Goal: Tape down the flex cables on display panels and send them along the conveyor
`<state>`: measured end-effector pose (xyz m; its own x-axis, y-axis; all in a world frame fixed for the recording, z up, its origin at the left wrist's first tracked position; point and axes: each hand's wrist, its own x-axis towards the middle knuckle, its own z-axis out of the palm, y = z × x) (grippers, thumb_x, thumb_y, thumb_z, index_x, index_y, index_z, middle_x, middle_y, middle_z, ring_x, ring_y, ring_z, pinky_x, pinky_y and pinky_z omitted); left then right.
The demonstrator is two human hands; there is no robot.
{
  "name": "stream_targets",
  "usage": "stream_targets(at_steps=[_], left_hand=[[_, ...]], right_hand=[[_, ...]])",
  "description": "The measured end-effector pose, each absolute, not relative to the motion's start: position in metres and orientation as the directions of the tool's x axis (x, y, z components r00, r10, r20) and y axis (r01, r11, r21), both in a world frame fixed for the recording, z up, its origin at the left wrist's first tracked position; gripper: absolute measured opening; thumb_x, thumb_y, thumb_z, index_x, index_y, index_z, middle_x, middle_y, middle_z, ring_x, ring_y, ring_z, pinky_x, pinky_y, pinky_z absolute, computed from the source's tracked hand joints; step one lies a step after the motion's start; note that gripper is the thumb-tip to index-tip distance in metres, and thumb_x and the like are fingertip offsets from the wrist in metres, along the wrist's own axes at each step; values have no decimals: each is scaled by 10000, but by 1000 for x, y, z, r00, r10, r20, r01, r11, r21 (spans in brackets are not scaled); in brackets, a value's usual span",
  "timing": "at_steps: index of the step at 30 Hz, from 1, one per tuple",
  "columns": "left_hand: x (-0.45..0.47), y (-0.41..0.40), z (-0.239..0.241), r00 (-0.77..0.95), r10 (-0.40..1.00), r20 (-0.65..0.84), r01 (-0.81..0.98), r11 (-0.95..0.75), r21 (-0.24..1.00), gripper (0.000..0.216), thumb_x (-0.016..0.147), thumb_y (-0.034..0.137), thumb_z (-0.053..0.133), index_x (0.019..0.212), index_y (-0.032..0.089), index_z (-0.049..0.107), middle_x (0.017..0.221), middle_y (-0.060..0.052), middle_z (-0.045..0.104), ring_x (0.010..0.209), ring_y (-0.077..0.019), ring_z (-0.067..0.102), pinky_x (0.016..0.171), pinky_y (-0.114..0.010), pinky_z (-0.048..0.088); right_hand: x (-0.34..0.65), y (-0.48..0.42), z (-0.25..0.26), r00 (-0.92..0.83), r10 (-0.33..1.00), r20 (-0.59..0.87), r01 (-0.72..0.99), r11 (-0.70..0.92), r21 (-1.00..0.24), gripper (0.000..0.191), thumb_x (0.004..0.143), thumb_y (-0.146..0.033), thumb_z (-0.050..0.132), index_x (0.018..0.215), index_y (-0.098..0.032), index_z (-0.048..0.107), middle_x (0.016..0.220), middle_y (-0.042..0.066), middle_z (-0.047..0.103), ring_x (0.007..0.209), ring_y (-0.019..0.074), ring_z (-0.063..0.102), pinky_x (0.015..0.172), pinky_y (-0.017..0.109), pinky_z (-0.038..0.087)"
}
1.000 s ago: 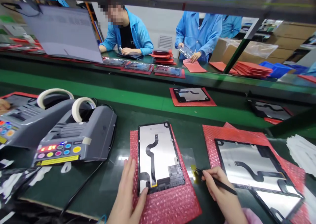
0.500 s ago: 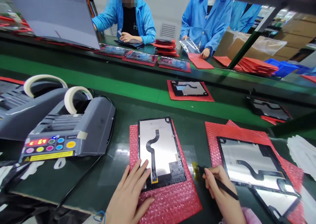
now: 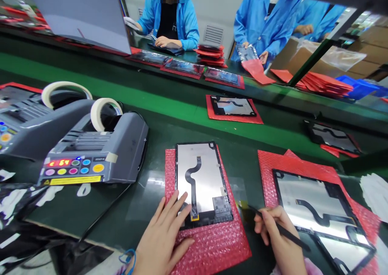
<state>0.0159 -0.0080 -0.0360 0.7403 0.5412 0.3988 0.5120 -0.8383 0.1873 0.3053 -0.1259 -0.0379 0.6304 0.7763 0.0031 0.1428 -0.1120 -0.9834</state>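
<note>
A display panel [image 3: 201, 178] with a black flex cable lies face down on a pink bubble-wrap sheet [image 3: 212, 242] in front of me. My left hand [image 3: 162, 238] rests flat on the panel's lower left corner, fingers spread. My right hand [image 3: 277, 236] is closed round thin black tweezers [image 3: 273, 222]; their tip touches a small yellow piece [image 3: 242, 205] just right of the sheet. A second, larger panel [image 3: 318, 212] lies on another pink bubble-wrap sheet [image 3: 281, 166] to the right.
Two grey tape dispensers [image 3: 91, 153] with tape rolls stand at left, a black cable trailing from them. A green conveyor belt [image 3: 136, 101] carries a panel on a red sheet [image 3: 233, 107]. Across it, people in blue coats handle red sheets. White papers [image 3: 374, 192] lie far right.
My left hand slid from the bubble wrap's left edge onto the panel's lower left corner. The view shifted a little to the left and down. My right hand kept the tweezers at the yellow piece.
</note>
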Motion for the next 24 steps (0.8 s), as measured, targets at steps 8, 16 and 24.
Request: stream_targets(at_steps=[8,16,24], left_hand=[[9,-14,-29,757,543,363,447,-836,317,463,1018,228,511,1477,194,465,1481,-57,603,1529,-273,316,1209,-543,335],[12,-16,-27,778,538,323,430,-832,351,555,958,156,543,1502,177,439,1404,-47,665,1499,-268,374,1257,-588,175],[14,-17,-29,745,572,344,441,-809,389,536,954,155,531,1481,144,437,1373,-66,679,1469,-262,418,1254,-556,210]], right_hand=[[239,-125,-31,538,826,-167,-130,-114,-985,401,908,-553,709,720,-235,552,610,-26,685,341,64,512,322,149,356],[215,-100,-33,332,910,-249,-126,-219,-968,434,904,-592,694,734,-217,556,553,-16,667,344,90,571,355,173,438],[211,-99,-45,318,916,-244,-91,-227,-970,379,936,-534,679,761,-219,564,591,-3,692,360,106,599,375,193,478]])
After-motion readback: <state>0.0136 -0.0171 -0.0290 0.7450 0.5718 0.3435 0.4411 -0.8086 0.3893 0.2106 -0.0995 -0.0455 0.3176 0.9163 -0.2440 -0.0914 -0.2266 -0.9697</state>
